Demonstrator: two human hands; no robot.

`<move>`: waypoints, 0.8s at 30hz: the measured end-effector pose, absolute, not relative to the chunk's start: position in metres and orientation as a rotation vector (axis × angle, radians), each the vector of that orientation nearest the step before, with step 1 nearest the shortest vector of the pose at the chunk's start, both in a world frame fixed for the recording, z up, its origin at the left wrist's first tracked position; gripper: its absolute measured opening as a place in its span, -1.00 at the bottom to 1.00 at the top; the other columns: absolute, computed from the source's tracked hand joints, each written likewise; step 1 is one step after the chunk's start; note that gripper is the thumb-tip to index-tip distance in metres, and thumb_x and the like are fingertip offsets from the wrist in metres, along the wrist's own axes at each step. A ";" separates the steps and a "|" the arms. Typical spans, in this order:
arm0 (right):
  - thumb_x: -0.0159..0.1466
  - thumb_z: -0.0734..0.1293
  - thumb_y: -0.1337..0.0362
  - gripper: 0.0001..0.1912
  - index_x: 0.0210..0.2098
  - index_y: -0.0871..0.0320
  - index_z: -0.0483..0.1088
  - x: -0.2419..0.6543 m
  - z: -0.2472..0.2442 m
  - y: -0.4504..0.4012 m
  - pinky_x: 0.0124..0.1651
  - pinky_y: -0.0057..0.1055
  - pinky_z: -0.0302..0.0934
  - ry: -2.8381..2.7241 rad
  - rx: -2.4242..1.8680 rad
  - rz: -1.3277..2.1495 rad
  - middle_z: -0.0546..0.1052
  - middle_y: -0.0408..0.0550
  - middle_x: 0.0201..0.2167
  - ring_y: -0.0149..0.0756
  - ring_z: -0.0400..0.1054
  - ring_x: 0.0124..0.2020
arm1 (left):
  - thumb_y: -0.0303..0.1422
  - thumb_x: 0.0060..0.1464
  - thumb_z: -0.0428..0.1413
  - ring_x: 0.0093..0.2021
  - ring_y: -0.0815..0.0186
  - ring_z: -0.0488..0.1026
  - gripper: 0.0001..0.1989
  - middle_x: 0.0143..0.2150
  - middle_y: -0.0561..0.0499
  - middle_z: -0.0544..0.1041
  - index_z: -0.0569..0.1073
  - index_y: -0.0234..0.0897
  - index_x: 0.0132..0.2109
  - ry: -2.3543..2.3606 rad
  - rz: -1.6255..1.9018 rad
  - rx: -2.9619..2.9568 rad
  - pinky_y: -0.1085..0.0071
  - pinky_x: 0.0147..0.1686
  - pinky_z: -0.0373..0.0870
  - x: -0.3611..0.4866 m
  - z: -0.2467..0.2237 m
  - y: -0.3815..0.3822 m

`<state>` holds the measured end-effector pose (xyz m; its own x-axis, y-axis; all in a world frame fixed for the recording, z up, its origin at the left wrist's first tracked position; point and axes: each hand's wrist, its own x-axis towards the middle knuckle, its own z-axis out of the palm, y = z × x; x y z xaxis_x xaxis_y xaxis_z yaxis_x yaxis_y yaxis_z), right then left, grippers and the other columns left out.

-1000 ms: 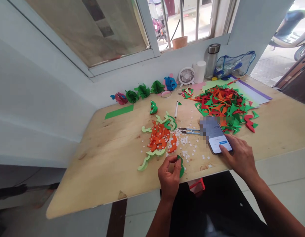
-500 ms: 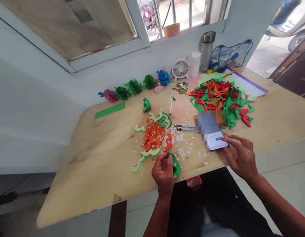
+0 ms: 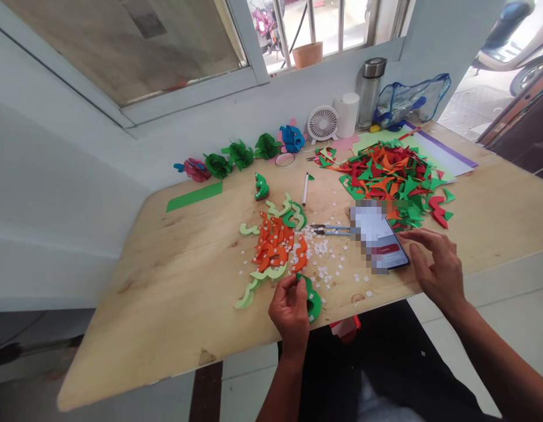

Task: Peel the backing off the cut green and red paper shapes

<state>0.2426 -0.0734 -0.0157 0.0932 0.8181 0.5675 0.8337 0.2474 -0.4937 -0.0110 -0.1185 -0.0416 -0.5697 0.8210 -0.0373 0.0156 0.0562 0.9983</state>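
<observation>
Between the thumb and fingers of my left hand [image 3: 291, 310] is a curved green paper cutout [image 3: 314, 303], held at the table's front edge. My right hand [image 3: 440, 264] hovers just right of a smartphone [image 3: 388, 246], fingers apart and holding nothing. The phone lies on the table with its screen lit, partly blurred. Wavy orange cutouts [image 3: 273, 240] with small white squares on them lie beyond my left hand, with pale green wavy cutouts [image 3: 247, 293] around them. Loose white squares [image 3: 324, 252] are scattered between the cutouts and the phone.
Blue-handled thread snips [image 3: 335, 230] lie left of the phone, a white marker [image 3: 305, 189] behind them. A heap of paper scraps [image 3: 394, 176] covers the right back. Along the wall stand paper flowers [image 3: 240, 154], a small fan [image 3: 323, 124] and a glass bottle [image 3: 370, 94].
My right hand has drawn back to the right, off the phone's screen. The screen now shows a different page with a red bar. My left hand still grips the green cutout.
</observation>
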 end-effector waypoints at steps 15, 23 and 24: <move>0.28 0.20 0.35 -0.82 -0.15 0.12 0.37 0.248 -0.017 -0.053 0.00 -0.08 0.17 -1.811 -1.413 0.000 0.55 0.05 -0.23 -0.08 0.38 -0.09 | -0.18 -0.11 0.23 -0.59 0.42 0.37 -0.69 -0.54 0.06 0.45 0.49 -0.34 -0.30 1.725 1.570 0.792 0.52 -0.58 0.36 -0.013 -0.045 -0.117; 0.29 0.18 0.35 -0.81 -0.14 0.11 0.37 0.252 -0.020 -0.055 -0.01 -0.09 0.16 -1.847 -1.419 0.038 0.56 0.02 -0.24 -0.08 0.36 -0.08 | -0.19 -0.11 0.23 -0.50 0.37 0.45 -0.70 -0.45 0.01 0.51 0.49 -0.32 -0.28 1.727 1.567 0.777 0.52 -0.54 0.39 -0.014 -0.046 -0.118; 0.29 0.18 0.35 -0.80 -0.13 0.11 0.36 0.253 -0.019 -0.052 -0.02 -0.09 0.16 -1.858 -1.425 0.037 0.56 0.02 -0.23 -0.08 0.35 -0.08 | -0.19 -0.11 0.23 -0.49 0.37 0.45 -0.70 -0.44 0.01 0.52 0.49 -0.32 -0.28 1.731 1.571 0.779 0.52 -0.53 0.40 -0.014 -0.046 -0.118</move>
